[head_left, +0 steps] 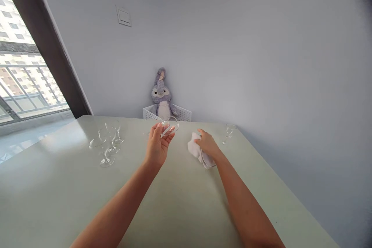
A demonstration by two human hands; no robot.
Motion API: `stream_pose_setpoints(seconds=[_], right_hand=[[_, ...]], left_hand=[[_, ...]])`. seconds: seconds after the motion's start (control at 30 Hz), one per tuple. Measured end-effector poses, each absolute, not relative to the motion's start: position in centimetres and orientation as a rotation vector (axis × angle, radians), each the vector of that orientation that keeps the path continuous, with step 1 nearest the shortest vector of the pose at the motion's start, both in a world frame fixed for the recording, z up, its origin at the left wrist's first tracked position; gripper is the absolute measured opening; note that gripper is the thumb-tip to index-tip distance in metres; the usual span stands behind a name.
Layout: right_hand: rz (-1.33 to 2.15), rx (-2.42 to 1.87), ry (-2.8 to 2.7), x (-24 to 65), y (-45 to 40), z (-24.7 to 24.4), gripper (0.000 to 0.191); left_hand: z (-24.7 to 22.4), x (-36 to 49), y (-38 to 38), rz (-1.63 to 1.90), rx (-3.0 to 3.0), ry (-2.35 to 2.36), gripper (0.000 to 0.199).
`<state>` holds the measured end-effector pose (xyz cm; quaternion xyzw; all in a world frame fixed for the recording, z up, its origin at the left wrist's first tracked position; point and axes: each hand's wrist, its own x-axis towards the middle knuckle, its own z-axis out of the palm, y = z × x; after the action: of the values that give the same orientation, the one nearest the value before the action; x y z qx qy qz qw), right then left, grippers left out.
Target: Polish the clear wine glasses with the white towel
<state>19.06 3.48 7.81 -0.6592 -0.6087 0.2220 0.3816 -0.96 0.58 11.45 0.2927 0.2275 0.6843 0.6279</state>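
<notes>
My left hand (158, 143) is closed on a clear stemmed glass (173, 124), which is tilted with its rim toward the right, above the table. To its right, my right hand (207, 143) grips a white cloth (194, 146), part of which hangs down below the palm. Several clear stemmed glasses stand in a group on the left part of the table, the nearest one (107, 159) toward the front. Another small glass (229, 132) is on the table beyond my right hand.
The pale green table (180, 209) meets grey walls at the back and right. A plush rabbit (161, 95) sits in a white perforated basket (185, 115) behind the far edge. At the far left is a window (26, 73).
</notes>
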Motion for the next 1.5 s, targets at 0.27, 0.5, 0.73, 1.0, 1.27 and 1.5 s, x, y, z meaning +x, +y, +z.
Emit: stream_pose_setpoints(seconds=[0.27, 0.5, 0.73, 1.0, 1.27, 1.5], right_hand=[[0.872, -1.223, -1.072, 18.9, 3.6, 8.7, 0.041], [0.677, -0.998, -1.19, 15.7, -1.3, 11.8, 0.057], [0.627, -0.856, -1.627, 12.7, -4.0, 12.2, 0.031], [0.521, -0.989, -1.951, 14.1, -4.4, 13.2, 0.025], [1.302, -0.743, -1.518, 14.5, -3.7, 12.2, 0.034], [1.128, -0.75, -1.658, 13.8, -4.3, 11.9, 0.033]], left_hand=[[10.7, -0.6, 0.2, 1.595, 0.803, 0.587, 0.026], [10.8, 0.2, -0.6, 1.65, 0.881, 0.612, 0.033], [11.6, 0.5, -1.8, 1.538, 0.845, 0.625, 0.037], [11.4, 0.6, -2.2, 1.529, 0.986, 0.463, 0.035], [12.1, 0.0, -2.7, 1.309, 1.288, 0.367, 0.045], [12.6, -1.6, -1.9, 1.415, 1.445, 0.595, 0.046]])
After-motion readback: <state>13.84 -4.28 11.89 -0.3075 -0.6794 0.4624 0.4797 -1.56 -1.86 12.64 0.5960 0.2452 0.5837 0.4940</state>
